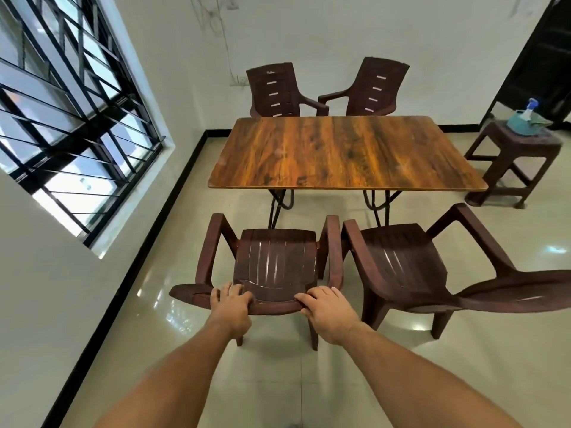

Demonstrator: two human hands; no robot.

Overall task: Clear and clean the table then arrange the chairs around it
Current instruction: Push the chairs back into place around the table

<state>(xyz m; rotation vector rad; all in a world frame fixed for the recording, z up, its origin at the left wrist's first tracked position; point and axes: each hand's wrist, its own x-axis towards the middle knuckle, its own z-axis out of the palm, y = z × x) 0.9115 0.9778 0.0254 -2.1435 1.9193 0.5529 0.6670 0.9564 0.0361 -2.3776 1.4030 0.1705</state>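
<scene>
Both hands, left hand (231, 307) and right hand (327, 310), fingers (239, 291) clamped on chair (275, 264) backrest, at counter (346, 152) near edge.

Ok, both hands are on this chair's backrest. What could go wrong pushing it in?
The right armrest of the held brown plastic armchair sits close to the neighbouring brown plastic armchair; a skewed push could knock them together. The black folding metal legs of the wood-grain table lie straight ahead; the seat might strike them.
</scene>
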